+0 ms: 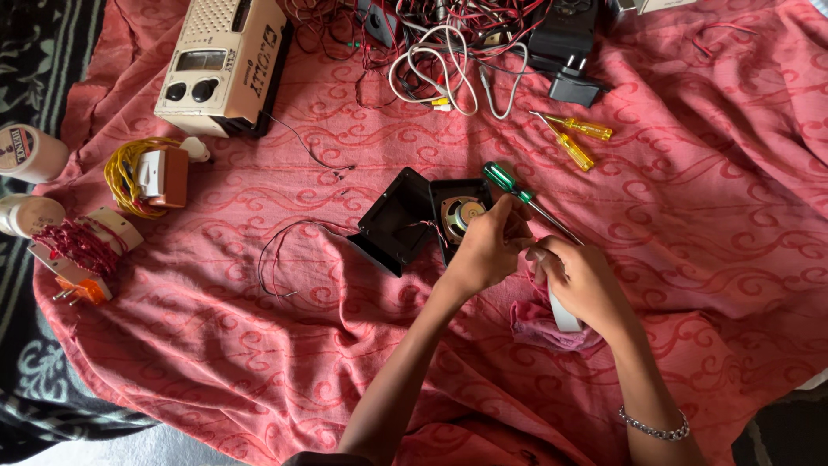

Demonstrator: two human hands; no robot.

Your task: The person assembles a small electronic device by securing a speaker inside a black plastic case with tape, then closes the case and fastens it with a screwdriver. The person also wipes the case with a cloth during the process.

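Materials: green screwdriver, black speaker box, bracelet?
Green screwdriver: glossy translucent handle, likely plastic; thin grey shaft, likely steel.
Speaker box: matte black moulded shell, probably plastic.
Bracelet: shiny silver links, metal-looking; the alloy can't be told.

Count of what lies on the red cloth [690,224]

We count three screwdrivers: one green-handled [509,185] near the cloth's middle, two yellow-handled [576,152] toward its far edge. Two black speaker-case halves [395,220], one small round speaker [461,212]. One cream radio [222,62] at the far left corner. Two wire-wound transformers along the left edge, one yellow [142,177], one dark red [82,246]. Two white round containers [30,154] just off that edge. One black plug adapter [576,86], one white cable coil [435,73], one loose thin black wire [276,255]. Two hands at work, left [487,250] and right [586,285].
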